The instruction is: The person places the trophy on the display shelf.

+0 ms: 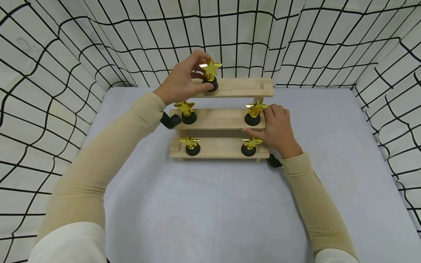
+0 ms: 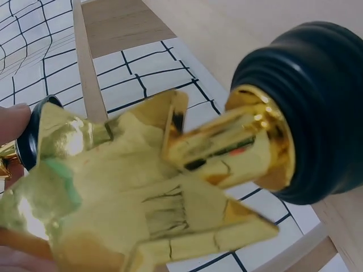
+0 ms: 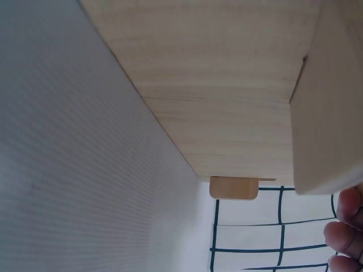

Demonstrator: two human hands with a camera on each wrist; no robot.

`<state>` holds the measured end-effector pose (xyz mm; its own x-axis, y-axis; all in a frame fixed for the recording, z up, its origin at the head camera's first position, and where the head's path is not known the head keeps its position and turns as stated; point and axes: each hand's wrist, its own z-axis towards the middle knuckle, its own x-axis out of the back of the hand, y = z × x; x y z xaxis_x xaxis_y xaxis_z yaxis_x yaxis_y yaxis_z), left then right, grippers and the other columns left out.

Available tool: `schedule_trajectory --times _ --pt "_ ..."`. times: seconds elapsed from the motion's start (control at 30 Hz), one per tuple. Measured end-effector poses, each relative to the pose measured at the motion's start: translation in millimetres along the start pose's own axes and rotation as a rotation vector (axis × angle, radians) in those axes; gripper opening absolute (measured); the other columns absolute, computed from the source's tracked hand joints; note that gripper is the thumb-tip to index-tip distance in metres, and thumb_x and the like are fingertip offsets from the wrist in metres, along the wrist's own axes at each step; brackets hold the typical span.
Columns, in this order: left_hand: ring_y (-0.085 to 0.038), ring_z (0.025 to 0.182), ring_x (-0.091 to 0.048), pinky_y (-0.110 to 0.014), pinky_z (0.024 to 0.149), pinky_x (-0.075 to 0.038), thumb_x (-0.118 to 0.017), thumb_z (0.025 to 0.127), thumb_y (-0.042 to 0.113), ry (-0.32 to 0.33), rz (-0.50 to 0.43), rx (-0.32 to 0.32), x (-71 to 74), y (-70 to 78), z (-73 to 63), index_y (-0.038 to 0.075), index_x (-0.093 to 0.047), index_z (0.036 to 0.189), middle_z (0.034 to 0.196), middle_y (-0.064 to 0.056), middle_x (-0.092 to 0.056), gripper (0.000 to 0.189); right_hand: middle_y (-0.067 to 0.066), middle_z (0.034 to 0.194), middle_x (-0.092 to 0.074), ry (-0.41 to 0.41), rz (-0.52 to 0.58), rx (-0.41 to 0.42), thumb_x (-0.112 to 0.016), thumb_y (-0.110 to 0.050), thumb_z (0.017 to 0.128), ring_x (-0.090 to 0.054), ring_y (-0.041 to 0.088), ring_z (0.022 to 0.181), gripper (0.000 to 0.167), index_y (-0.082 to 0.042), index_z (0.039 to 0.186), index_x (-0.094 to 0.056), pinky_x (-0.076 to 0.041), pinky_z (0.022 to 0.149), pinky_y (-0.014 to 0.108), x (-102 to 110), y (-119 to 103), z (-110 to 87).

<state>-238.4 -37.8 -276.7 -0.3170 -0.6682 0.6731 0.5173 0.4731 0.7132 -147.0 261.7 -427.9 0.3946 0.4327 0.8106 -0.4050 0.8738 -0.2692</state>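
Note:
A three-tier wooden stand [image 1: 230, 118] bears small gold star trophies on round black bases. On its top tier, my left hand [image 1: 184, 78] holds a star trophy [image 1: 211, 69] between thumb and fingers, the thumb against the black base. In the left wrist view, fingertips [image 2: 12, 123] touch that trophy's base [image 2: 35, 127] at the left, while another trophy [image 2: 125, 187] looms close in front. My right hand [image 1: 277, 128] grips the right end of the middle tier, beside a trophy [image 1: 253, 114]. In the right wrist view its fingers [image 3: 345, 237] show next to a wooden board [image 3: 329, 124].
More trophies stand at the middle tier's left [image 1: 187, 112] and on the bottom tier, left [image 1: 191, 146] and right [image 1: 250, 146]. White cloth [image 1: 204, 204] covers the table under the stand. Black netting [image 1: 223, 33] rises behind and along both sides.

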Motion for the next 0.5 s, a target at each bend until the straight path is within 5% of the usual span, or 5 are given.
schedule_trajectory --times 0.5 --pt "-0.020 0.125 -0.062 -0.031 0.113 -0.052 -0.076 0.093 0.011 -0.034 0.045 0.013 -5.9 0.4 9.1 0.013 -0.042 0.143 0.143 -0.009 -0.058 0.060 0.019 0.097 -0.053 -0.003 0.010 -0.004 -0.035 -0.101 0.075 -0.046 0.037 0.085 0.110 0.002 0.108 -0.056 -0.036 0.082 0.052 0.4 0.0 0.6"
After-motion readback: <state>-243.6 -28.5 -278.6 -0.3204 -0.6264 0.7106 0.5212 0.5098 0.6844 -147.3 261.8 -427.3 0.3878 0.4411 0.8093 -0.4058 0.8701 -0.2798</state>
